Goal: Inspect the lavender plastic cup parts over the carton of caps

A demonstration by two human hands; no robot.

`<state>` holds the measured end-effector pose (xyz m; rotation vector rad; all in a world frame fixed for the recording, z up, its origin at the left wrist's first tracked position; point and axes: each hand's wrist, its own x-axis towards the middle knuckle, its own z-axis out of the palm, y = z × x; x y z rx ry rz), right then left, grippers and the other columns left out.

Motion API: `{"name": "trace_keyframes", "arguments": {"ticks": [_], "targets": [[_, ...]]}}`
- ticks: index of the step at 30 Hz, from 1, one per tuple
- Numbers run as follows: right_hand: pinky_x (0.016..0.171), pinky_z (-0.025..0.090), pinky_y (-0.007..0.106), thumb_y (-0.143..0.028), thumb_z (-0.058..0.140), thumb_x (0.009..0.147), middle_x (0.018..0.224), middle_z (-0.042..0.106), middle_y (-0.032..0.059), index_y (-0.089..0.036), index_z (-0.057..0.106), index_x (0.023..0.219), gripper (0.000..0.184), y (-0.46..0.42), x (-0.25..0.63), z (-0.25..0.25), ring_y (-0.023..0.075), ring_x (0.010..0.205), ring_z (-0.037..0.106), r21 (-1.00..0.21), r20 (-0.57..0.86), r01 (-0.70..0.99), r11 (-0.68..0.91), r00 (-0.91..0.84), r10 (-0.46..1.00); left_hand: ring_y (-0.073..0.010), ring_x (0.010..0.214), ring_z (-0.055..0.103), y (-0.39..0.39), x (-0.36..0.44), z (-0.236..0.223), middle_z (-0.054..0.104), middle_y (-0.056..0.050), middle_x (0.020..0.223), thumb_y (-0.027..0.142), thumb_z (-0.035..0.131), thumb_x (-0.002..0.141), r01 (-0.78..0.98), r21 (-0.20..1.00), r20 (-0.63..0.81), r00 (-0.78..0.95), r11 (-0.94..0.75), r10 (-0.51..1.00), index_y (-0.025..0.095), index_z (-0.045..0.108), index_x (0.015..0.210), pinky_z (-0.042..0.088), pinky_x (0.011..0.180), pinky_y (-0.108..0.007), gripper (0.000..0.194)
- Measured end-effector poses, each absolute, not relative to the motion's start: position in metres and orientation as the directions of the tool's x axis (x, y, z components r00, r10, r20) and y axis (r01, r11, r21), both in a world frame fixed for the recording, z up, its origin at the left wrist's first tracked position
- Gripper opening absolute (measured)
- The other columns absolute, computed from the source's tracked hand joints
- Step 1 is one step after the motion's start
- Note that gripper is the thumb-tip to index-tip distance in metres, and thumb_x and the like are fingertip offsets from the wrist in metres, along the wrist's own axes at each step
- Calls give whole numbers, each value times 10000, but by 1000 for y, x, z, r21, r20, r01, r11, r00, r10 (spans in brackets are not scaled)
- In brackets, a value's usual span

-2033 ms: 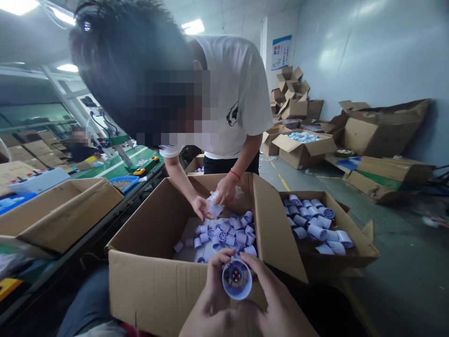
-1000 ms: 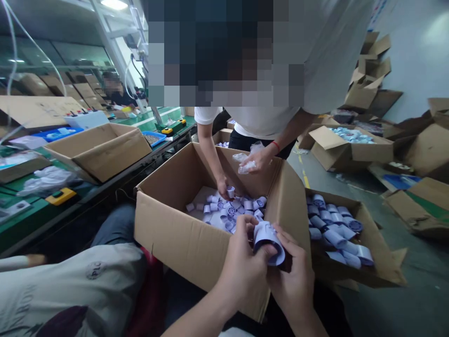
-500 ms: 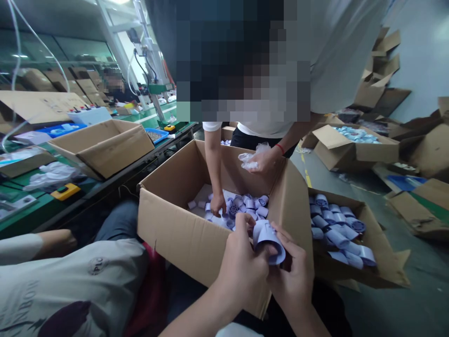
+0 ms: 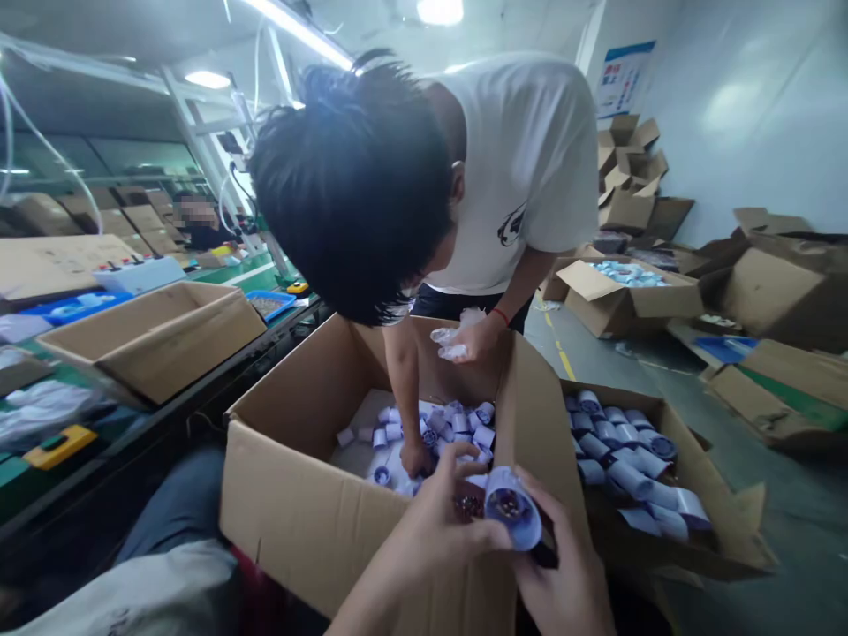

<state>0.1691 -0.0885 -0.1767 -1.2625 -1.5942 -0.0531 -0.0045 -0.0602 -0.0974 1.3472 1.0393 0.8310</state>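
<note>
Both hands keep the white cup [image 4: 513, 517] over the near edge of the large box [image 4: 298, 521]; it now tilts open-end up. Left hand [image 4: 437, 521] fingers pinch its rim, right hand [image 4: 563, 583] fingers wrap its base.

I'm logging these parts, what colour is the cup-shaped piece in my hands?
The cup-shaped piece is pale lavender-white, with a dark inside; the head view shows it.
</note>
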Motion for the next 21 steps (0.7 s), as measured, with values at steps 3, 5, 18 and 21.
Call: {"name": "trace_keyframes", "arguments": {"ticks": [3,5,18,21], "targets": [[657,634,392,-583,492,905,1012,762,167,-158,568,1216,532,-62,224,-181,314,834,754,-511,642,838,192,223,733,-256,1061,606,-42,-40,-96,627,-122,1142,462,659,774,337,942,-103,244,15,964,189,544,1051,489,807,-317,405],[680,607,529,-682,343,905,972,749,235,-83,556,1267,731,-40,256,-180,405,840,732,-384,648,922,53,228,727,-236,980,635,-26,-61,-93,665,-103,1034,471,533,853,539,842,-125,217,-12,968,180,571,1006,494,771,-305,331],[943,542,379,-274,410,983,502,527,-51,-229,498,579,415,-51,173,-199,121,581,618,-437,699,514,738,-322,639,-183,937,642,99,22,-184,664,-54,1058,322,604,919,789,609,-554,353,78,753,150,647,1026,550,850,-381,207],[953,550,275,-253,457,973,518,557,-78,-249,503,631,346,-55,195,-214,91,530,603,-458,710,445,770,-337,618,-246,1029,630,97,40,-205,636,-37,1146,382,604,914,588,788,-433,315,185,844,177,643,1103,554,856,-365,281]]}}
